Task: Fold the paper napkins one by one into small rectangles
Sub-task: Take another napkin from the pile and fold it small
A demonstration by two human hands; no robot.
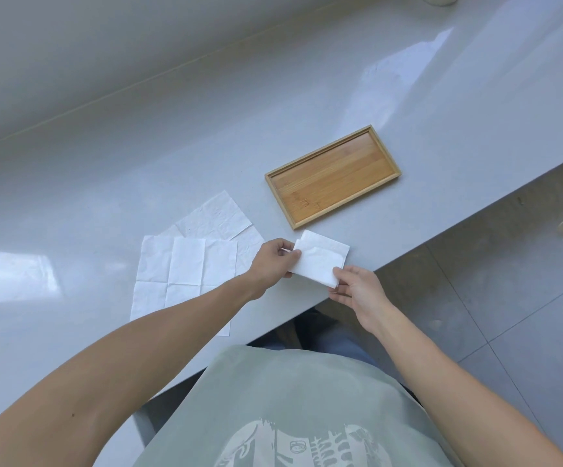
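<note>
A white paper napkin (pixel 320 259), folded into a small rectangle, is held just above the grey counter near its front edge. My left hand (pixel 273 264) pinches its left end between thumb and fingers. My right hand (pixel 354 289) pinches its near right corner. To the left, several unfolded white napkins (pixel 185 267) lie spread flat and overlapping on the counter, with crease lines showing.
An empty bamboo tray (pixel 334 176) sits on the grey counter (pixel 138 170) just beyond the held napkin. The counter's front edge runs diagonally at right, with tiled floor (pixel 509 315) below. A pale wall rises behind the counter.
</note>
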